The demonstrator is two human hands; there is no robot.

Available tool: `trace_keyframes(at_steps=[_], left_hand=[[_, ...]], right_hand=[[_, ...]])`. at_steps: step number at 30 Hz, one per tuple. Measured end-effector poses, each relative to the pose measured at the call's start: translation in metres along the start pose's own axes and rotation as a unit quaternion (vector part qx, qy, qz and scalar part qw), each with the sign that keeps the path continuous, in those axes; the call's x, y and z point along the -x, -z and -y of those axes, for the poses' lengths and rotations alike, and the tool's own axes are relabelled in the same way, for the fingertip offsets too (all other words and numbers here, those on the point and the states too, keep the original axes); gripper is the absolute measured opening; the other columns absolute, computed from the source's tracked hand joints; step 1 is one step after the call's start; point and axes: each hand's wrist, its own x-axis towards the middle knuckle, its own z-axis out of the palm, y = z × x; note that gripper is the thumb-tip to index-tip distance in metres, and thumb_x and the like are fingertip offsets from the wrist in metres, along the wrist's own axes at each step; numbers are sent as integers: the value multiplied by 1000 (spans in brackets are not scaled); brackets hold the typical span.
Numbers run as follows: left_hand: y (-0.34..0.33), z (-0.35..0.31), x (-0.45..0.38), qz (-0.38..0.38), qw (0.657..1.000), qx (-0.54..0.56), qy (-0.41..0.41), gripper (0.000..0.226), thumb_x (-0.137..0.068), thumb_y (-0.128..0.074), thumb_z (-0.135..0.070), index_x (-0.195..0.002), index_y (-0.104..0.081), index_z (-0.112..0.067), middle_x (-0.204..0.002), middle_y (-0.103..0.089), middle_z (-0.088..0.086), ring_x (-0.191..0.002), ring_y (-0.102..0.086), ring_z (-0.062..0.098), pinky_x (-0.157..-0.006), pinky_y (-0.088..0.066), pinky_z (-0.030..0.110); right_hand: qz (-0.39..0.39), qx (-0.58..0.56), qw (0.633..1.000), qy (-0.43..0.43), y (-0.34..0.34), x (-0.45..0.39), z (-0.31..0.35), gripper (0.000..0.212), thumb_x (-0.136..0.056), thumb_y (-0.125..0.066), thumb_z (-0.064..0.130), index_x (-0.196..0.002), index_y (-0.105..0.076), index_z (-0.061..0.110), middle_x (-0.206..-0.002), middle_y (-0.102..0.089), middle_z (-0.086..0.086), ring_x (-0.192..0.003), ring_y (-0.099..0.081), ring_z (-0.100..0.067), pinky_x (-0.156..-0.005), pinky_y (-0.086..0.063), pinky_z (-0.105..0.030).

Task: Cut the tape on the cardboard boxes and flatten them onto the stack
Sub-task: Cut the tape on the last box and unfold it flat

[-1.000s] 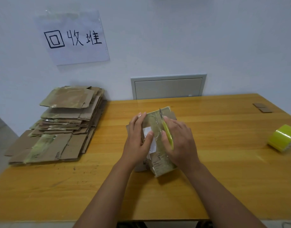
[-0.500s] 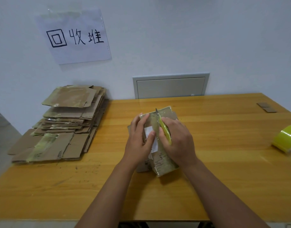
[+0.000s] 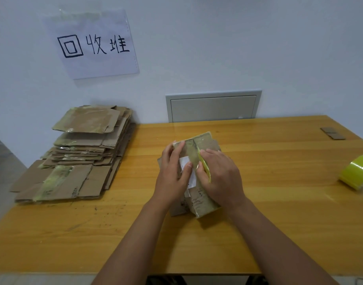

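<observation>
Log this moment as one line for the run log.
phase: cutting tape | left hand: steadies cardboard box | right hand: grips yellow cutter on top seam | stack: table's left end

Brown box (image 3: 199,145), yellow-green knife (image 3: 205,168), yellow-green tape roll (image 3: 355,171).

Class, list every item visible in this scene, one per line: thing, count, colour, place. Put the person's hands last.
cardboard box: one, brown, taped, table centre
utility knife: one, yellow, on the box top
flattened stack: one, brown, table's left end
tape roll: one, yellow-green, right edge
cardboard scraps: two, brown, far right
table: one, orange wood
paper sign: one, white, wall
wall panel: one, grey, behind table
left hand: steadies the box
right hand: grips the knife
</observation>
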Motion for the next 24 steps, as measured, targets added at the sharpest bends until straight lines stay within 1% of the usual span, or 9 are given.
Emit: trace_keyframes(at_steps=[2,4,6,9,12,17,19,22,24], left_hand=[[-1,0,-1,-1,1000,-7,6,56,-101,-50,-33,-152,-27,-33,-153,-17,-13,-140,-28,7,-102,-43,33],[-2,0,-1,0,1000,-10,4,57,-101,-50,-34,-152,-27,-31,-154,-17,-9,-140,-28,9,-102,-42,33],[-2,-1,-1,1,1000,-14,1,58,-99,-47,-39,-153,-27,-31,-155,-17,-7,-140,-29,10,-101,-42,32],[-2,-1,0,2,1000,-17,2,57,-101,-47,-38,-153,-26,-30,-155,-16,-7,-141,-29,12,-103,-42,33],[-2,0,0,-1,1000,-20,7,57,-101,-48,-36,-153,-26,-29,-156,-16,-6,-141,-28,12,-102,-41,31],[-5,3,0,-7,999,-29,15,57,-101,-45,-40,-154,-26,-29,-156,-17,-5,-140,-28,10,-98,-36,24],[-5,5,0,-11,999,-34,27,58,-100,-41,-44,-154,-26,-29,-155,-18,-4,-138,-29,10,-97,-38,26],[-5,9,-3,-13,998,-33,52,55,-102,-44,-38,-154,-26,-29,-154,-20,-6,-135,-33,11,-96,-44,33],[-5,11,-4,-13,997,-30,66,54,-102,-45,-35,-153,-28,-30,-153,-21,-6,-134,-33,10,-97,-44,34]], right_hand=[[4,4,1000,4,1,5,0,26,-84,-64,11,-104,-70,-4,-98,-73,-19,-93,-71,-33,-82,-59,-46],[1,2,1000,-1,3,6,1,25,-85,-61,12,-103,-70,-3,-96,-73,-17,-92,-71,-31,-81,-59,-45],[-7,-5,1000,0,4,3,2,25,-88,-55,14,-102,-69,-1,-92,-71,-14,-84,-69,-28,-76,-59,-40],[-11,-22,1000,-1,1,-1,3,19,-88,-60,12,-102,-67,1,-86,-67,-10,-75,-63,-25,-68,-54,-37],[-3,-32,999,-15,-2,0,4,20,-90,-65,11,-106,-68,0,-91,-69,-10,-79,-66,-25,-70,-55,-38],[11,-20,999,-25,-3,3,5,29,-96,-51,17,-107,-69,-2,-97,-71,-15,-86,-69,-29,-78,-58,-43],[25,-14,999,-31,-1,8,6,30,-95,-50,17,-106,-70,-3,-99,-72,-16,-90,-70,-31,-81,-58,-43],[52,3,998,-24,4,19,7,30,-92,-51,17,-104,-71,-1,-98,-73,-17,-93,-71,-31,-84,-57,-43],[66,7,997,-25,9,25,6,29,-89,-52,16,-104,-71,-1,-98,-73,-16,-93,-71,-31,-84,-58,-44]])
